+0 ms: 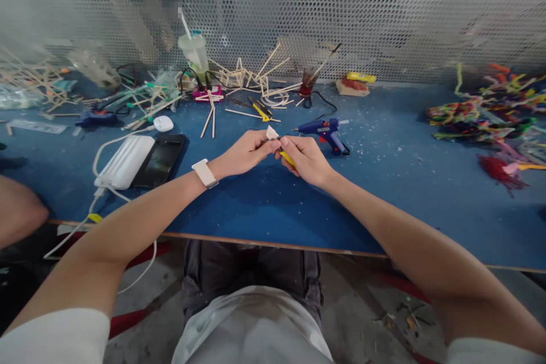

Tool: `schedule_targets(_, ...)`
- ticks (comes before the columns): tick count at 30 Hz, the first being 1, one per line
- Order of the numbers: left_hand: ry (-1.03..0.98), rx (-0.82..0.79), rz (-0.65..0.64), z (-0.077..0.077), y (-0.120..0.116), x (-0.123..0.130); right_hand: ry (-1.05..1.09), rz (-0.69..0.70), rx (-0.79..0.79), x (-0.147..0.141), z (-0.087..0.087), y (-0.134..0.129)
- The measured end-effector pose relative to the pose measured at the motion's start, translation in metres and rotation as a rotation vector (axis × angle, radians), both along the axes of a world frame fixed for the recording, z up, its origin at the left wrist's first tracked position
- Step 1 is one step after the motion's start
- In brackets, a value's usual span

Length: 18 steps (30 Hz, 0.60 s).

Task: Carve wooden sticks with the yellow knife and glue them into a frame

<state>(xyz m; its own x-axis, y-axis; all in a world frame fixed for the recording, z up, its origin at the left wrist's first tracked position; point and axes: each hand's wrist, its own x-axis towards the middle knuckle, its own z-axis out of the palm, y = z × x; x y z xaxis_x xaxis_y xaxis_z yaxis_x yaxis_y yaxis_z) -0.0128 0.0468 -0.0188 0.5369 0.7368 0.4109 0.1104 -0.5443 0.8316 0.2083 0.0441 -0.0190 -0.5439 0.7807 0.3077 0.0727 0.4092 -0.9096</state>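
My left hand [251, 151] is closed, pinching a small white piece [272, 133] between thumb and fingers. Its exact material is too small to make out. Right against it, my right hand [305, 158] wraps round a yellow cutter knife [289, 158], whose dark front end points at the white piece. The fingertips of both hands meet over the blue table [256, 205]. Just beyond my right hand lies a blue glue gun [326, 132], its nozzle pointing left. A second yellow and black cutter [260, 109] rests behind my hands.
Thin wooden sticks [209, 114] and stick frames lie along the back, near a lidded cup [194, 51]. At left are a phone [160, 160] and a white power bank [125, 162] with cables. Colourful yarn [482, 114] is heaped at right. Another person's arm [19, 210] shows at far left.
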Motion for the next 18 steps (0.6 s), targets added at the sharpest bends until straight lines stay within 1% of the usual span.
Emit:
schedule_targets(6,0.003,-0.009,0.028,0.0004,-0.0011,0.0010,0.001,-0.029,0.045,-0.0017,-0.0022,-0.0013)
schedule_targets(11,-0.036,-0.059,0.071,0.0020,-0.0037,0.0056,0.033,-0.051,0.060,-0.0031,-0.0024,-0.0018)
schedule_targets(13,-0.049,-0.062,0.069,0.0028,-0.0044,0.0065,0.032,-0.054,0.061,-0.0027,-0.0020,-0.0018)
schedule_targets(16,-0.037,-0.018,0.074,0.0037,-0.0060,0.0048,0.003,-0.051,0.064,-0.0015,-0.0008,-0.0015)
schedule_targets(18,0.026,0.066,0.118,0.0039,-0.0074,0.0020,-0.021,-0.041,0.065,-0.0005,0.0001,-0.0011)
